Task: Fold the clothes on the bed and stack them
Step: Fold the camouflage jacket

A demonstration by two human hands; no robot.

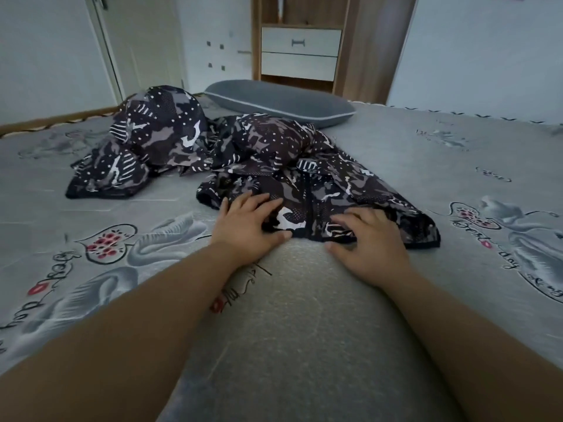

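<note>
Forearms, two, bare, entering from the near edge and converging on the garment. Left hand (248, 225): fingers spread and nearly straight, laid flat on the near hem of the jacket (307, 190), thumb at the hem edge; pressing, not gripping. Right hand (370, 239): fingers slightly bent, resting on the hem right of the zip; likewise holding nothing. Likely purpose: smoothing and squaring the hem before a first fold.

Jacket: thin, mesh-like fabric, dark camouflage print with white dots and dashes, black zip down the middle; lies mid-bed, near part flat, far part bunched. Second garment (143, 144): same print, crumpled in a mound, far left, apart from the jacket, not yet folded.

Bed sheet (304, 330): grey, printed with swans and hearts. Pillow (280, 102): grey, oblong, far side.
</note>
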